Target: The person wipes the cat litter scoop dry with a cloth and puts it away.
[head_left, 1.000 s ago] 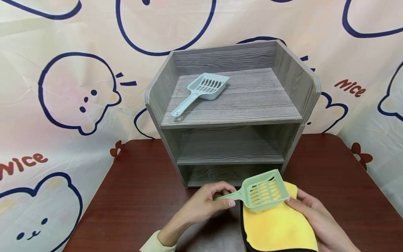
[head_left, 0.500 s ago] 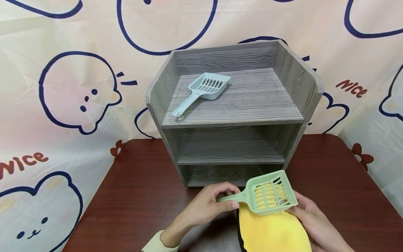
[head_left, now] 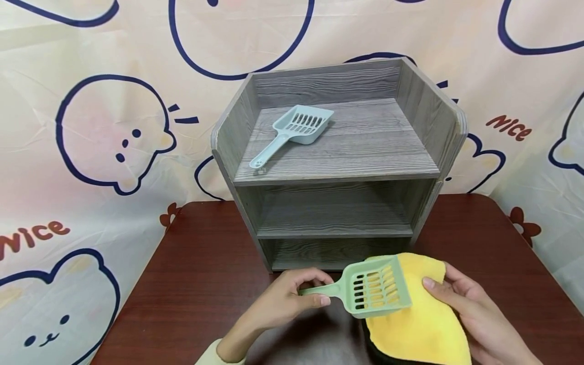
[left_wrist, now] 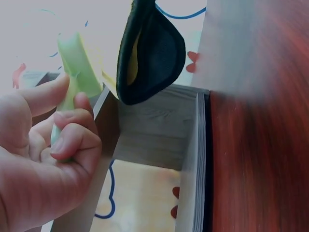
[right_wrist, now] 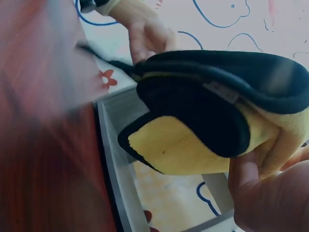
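Observation:
My left hand pinches the handle of a pale green slotted litter scoop between thumb and curled fingers. The scoop is tipped, with its slots facing the head camera. A yellow cloth with dark edging lies behind and below the scoop's basin, its yellow showing through some slots. My right hand grips the cloth at its right side, thumb on the yellow face. In the right wrist view the cloth is folded over, showing a dark reverse side. Whether cloth and scoop touch is hard to tell.
Behind the hands stands a grey wood-grain shelf unit. A light blue litter scoop lies on its top board, handle toward the front left. The dark red table extends on both sides, with a cartoon-printed backdrop behind.
Over the last half second the scoop and left hand have shifted left. My right hand has moved right with the cloth, away from the scoop's edge, and more of the yellow face shows beside the basin.

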### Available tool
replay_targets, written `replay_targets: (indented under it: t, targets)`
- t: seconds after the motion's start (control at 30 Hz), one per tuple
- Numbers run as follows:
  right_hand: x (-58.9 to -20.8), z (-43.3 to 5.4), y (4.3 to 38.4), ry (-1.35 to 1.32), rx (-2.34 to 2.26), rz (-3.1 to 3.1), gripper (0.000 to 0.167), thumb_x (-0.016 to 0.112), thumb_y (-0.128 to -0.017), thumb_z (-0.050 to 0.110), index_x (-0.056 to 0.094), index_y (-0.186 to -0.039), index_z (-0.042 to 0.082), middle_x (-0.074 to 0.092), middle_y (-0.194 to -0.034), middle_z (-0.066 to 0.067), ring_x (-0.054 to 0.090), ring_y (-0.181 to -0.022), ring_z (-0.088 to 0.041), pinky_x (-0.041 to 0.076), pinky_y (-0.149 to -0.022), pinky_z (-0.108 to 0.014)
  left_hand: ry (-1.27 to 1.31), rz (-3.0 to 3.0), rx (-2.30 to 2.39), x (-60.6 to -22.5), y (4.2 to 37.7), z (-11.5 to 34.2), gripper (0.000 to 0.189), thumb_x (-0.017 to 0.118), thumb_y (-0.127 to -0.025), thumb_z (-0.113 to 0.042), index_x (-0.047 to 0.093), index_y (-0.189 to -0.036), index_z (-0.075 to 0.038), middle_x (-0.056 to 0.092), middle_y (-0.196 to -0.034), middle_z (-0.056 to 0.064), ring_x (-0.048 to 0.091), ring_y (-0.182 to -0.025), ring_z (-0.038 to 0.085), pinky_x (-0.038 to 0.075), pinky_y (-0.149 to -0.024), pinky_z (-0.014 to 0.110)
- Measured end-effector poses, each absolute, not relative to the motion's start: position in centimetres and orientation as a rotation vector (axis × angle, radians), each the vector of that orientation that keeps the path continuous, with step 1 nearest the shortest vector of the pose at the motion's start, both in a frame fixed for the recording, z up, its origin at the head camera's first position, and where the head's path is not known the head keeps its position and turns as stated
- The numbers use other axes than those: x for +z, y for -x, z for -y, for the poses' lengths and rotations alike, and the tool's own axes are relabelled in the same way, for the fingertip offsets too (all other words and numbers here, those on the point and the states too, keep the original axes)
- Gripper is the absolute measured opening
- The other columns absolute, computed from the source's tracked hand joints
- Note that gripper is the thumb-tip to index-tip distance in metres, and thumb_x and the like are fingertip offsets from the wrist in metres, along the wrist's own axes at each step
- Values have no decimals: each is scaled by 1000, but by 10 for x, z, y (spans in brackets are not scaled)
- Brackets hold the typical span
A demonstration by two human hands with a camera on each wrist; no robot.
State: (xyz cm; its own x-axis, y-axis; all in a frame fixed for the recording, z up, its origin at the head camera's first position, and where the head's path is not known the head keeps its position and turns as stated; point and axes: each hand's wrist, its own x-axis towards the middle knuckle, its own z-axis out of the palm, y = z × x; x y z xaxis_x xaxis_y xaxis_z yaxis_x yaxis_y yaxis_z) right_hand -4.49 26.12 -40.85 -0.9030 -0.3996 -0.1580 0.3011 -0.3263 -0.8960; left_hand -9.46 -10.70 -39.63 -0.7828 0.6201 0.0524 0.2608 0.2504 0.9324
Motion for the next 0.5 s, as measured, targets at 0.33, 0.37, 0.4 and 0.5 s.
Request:
replay_targets:
  t: [0.33,0.37,0.4,0.5]
  targets:
    - [-409,-272,48,170,-2237,-1638,36,38,-117,9,56,-145,23,76,-123,-3,78,-110,-22,65,-86,-46,-871,-2134,1535,-399,93,119,20,78,-98,-16,77,-117,-10,73,-94,11,61,-83,0,49,-75,19]
    - [-409,-271,49,172,-2232,-1643,36,38,-117,9,56,-145,23,76,-123,-3,78,-109,-22,65,-86,-46,-874,-2130,1536,-399,93,119,20,78,-98,-16,77,-117,-10,73,-94,11,61,-84,0,49,-75,19]
    - [-408,-271,49,173,-2225,-1647,36,38,-117,9,56,-145,23,76,-123,-3,78,-109,-22,65,-85,-46,-875,-2125,1537,-400,93,119,20,77,-98,-16,77,-117,-10,73,-95,12,61,-84,1,50,-76,19]
    - [-408,-268,50,188,-2207,-1665,35,39,-117,9,56,-145,22,76,-123,-3,79,-109,-23,65,-85,-46,-873,-2116,1536,-400,92,120,20,78,-98,-16,77,-117,-11,73,-96,13,62,-86,1,50,-77,19]
